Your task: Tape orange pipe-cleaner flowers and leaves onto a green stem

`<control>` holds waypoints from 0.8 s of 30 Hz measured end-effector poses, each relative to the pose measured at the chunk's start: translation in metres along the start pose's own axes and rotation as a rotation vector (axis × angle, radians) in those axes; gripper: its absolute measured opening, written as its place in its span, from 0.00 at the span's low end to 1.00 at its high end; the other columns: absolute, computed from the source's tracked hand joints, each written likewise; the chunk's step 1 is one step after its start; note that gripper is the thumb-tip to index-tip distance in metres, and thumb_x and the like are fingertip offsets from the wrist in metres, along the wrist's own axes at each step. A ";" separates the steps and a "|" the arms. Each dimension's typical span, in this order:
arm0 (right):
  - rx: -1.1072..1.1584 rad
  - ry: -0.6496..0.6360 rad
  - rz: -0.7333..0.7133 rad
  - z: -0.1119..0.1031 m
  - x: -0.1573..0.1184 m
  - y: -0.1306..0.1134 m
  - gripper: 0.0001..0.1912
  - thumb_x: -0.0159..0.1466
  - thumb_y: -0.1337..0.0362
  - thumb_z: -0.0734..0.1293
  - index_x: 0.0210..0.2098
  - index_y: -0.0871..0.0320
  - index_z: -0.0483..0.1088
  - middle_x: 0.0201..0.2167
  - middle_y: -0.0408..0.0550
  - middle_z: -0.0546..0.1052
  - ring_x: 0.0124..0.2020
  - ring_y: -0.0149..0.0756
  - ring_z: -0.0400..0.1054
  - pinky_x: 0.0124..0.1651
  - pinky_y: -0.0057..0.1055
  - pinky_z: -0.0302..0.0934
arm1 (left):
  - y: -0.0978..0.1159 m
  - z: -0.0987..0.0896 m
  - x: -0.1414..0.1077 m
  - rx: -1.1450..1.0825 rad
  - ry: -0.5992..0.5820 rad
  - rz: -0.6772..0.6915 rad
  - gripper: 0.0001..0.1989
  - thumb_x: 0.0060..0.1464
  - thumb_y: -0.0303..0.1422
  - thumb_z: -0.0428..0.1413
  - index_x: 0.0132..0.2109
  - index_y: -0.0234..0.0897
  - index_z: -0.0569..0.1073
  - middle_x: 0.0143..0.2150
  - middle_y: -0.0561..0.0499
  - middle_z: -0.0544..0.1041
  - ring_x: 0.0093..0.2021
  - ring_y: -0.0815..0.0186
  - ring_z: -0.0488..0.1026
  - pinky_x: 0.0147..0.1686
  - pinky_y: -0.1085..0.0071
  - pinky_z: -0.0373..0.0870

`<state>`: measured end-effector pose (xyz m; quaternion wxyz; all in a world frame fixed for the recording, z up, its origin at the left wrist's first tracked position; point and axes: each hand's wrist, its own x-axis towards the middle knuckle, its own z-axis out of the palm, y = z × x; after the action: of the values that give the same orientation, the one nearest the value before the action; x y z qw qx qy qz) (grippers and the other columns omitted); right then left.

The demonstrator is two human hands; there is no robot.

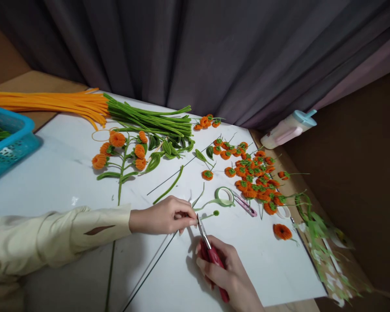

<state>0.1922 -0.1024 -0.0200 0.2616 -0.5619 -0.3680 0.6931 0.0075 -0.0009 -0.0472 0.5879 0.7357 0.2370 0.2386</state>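
My left hand (pixel 169 216) pinches a thin green stem that ends in a small green ball (pixel 216 213). In my right hand (pixel 225 271) are red-handled pliers or cutters (pixel 214 255), their metal jaws touching the stem beside my left fingertips. A roll of green tape (pixel 225 196) lies just beyond, with a loose strip trailing toward my left hand. Close to the roll is a pink cutter knife (pixel 245 204). Dark wire (pixel 149 271) runs under my left hand.
A branch with orange flowers (pixel 121 169) lies left of centre. Many orange flower heads (pixel 256 177) are piled at right. Green stems (pixel 152 119), orange stems (pixel 52 104) and a blue basket (pixel 11 143) are at back left. A tumbler (pixel 287 130) stands back right.
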 end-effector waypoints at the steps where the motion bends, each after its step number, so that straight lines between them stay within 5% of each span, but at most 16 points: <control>1: 0.005 -0.002 0.002 0.000 0.000 0.001 0.15 0.53 0.57 0.70 0.32 0.61 0.66 0.19 0.38 0.61 0.17 0.23 0.51 0.19 0.23 0.47 | 0.000 0.000 0.000 0.004 -0.001 0.003 0.10 0.58 0.29 0.52 0.33 0.29 0.75 0.26 0.50 0.74 0.22 0.73 0.69 0.22 0.79 0.64; 8: 0.102 -0.047 -0.007 -0.005 0.002 0.002 0.08 0.50 0.66 0.68 0.30 0.62 0.67 0.20 0.40 0.64 0.16 0.23 0.53 0.19 0.24 0.45 | -0.001 0.002 0.000 -0.023 0.009 0.013 0.09 0.57 0.29 0.53 0.33 0.29 0.76 0.26 0.50 0.74 0.22 0.73 0.69 0.22 0.79 0.64; 19: 0.358 -0.224 0.007 -0.014 -0.009 0.006 0.21 0.44 0.67 0.65 0.39 0.64 0.72 0.33 0.52 0.75 0.28 0.37 0.68 0.30 0.30 0.58 | 0.000 0.000 0.000 -0.046 0.023 -0.020 0.10 0.58 0.32 0.53 0.34 0.29 0.75 0.28 0.49 0.73 0.21 0.73 0.69 0.21 0.78 0.63; 22: 0.249 -0.140 0.070 -0.026 -0.033 0.007 0.26 0.44 0.68 0.68 0.45 0.62 0.73 0.37 0.53 0.77 0.33 0.42 0.70 0.37 0.34 0.62 | -0.002 0.001 0.000 -0.061 0.024 -0.035 0.11 0.57 0.33 0.53 0.33 0.29 0.75 0.27 0.50 0.72 0.21 0.74 0.67 0.21 0.79 0.63; 24: 0.140 0.077 0.027 -0.041 -0.053 0.007 0.27 0.47 0.65 0.69 0.48 0.59 0.73 0.41 0.53 0.78 0.39 0.47 0.71 0.44 0.38 0.63 | -0.003 0.001 0.000 -0.076 0.022 -0.052 0.12 0.57 0.34 0.53 0.33 0.29 0.75 0.27 0.50 0.72 0.21 0.74 0.67 0.21 0.79 0.64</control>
<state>0.2445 -0.1386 0.0010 0.3050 -0.5732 -0.3009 0.6985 0.0083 -0.0008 -0.0499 0.6188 0.7037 0.2535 0.2401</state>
